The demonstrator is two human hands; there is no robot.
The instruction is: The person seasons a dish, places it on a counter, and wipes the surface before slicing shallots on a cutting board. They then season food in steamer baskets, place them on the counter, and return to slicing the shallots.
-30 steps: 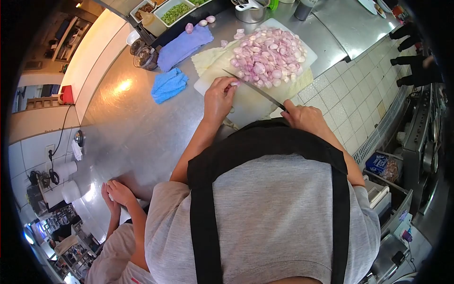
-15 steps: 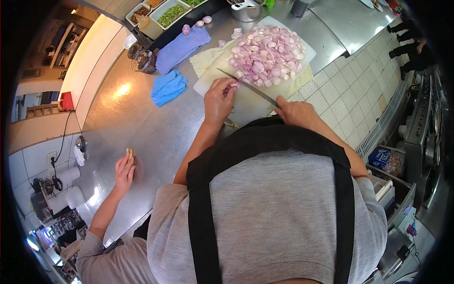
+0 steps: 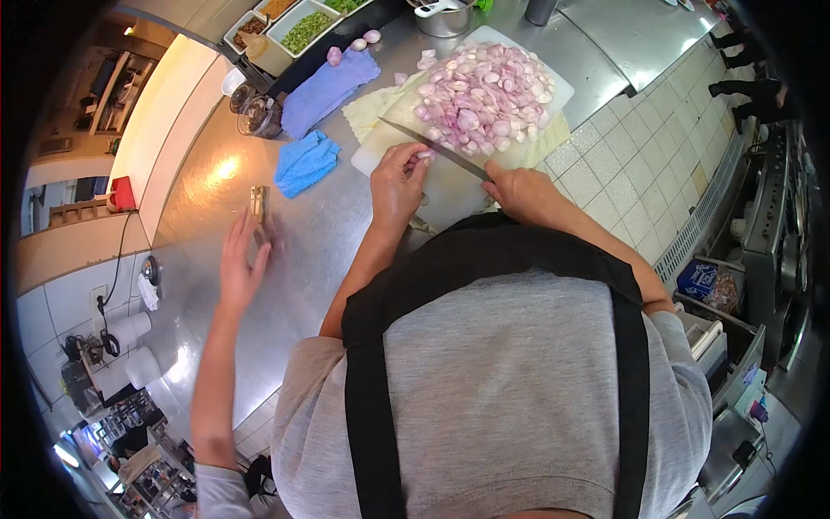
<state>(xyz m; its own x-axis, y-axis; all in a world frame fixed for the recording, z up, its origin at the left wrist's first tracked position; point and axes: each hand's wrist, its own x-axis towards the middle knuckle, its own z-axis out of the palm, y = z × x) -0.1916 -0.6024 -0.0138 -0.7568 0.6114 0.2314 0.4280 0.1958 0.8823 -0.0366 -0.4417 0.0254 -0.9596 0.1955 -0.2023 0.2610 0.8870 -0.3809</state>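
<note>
On a white cutting board (image 3: 553,82) lies a large heap of sliced pink shallots (image 3: 484,95). My left hand (image 3: 398,182) pins a small shallot piece (image 3: 425,156) to the board's near part with curled fingers. My right hand (image 3: 523,192) grips the handle of a long knife (image 3: 437,147), whose blade lies across the board just beyond my left fingertips. A pale cloth (image 3: 372,108) lies under the board.
Two blue cloths (image 3: 307,160) (image 3: 333,82) lie on the steel counter (image 3: 285,251), with whole shallots (image 3: 333,55), glass jars (image 3: 259,117) and trays of ingredients (image 3: 304,26) behind. A co-worker's hand (image 3: 242,259) reaches across the counter on my left holding a small object (image 3: 258,203). Tiled floor lies to the right.
The co-worker's hand has stretched forward across the counter with the small object. My knife and hands have shifted slightly left while staying at the shallot piece.
</note>
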